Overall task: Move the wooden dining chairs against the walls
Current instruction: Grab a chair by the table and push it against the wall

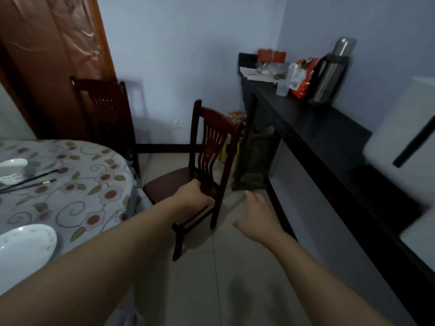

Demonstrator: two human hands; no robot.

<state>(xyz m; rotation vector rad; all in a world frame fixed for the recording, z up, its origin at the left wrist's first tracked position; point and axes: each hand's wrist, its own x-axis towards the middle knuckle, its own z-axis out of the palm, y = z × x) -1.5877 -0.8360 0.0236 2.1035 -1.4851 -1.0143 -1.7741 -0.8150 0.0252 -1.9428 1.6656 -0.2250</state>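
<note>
Gripping a dining chair beside the worktop

We are gripping the near wooden chair [207,161], standing between the floral worktop [77,184] and the dark sideboard [313,142], with our left hand [195,196] closed on its seat's rear edge; our right hand [259,215] is hovering spread and empty.

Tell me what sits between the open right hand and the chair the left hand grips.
Nothing: in the head view, only bare floor tile separates the right hand from the chair, which the left hand holds at the seat's rear edge.
</note>
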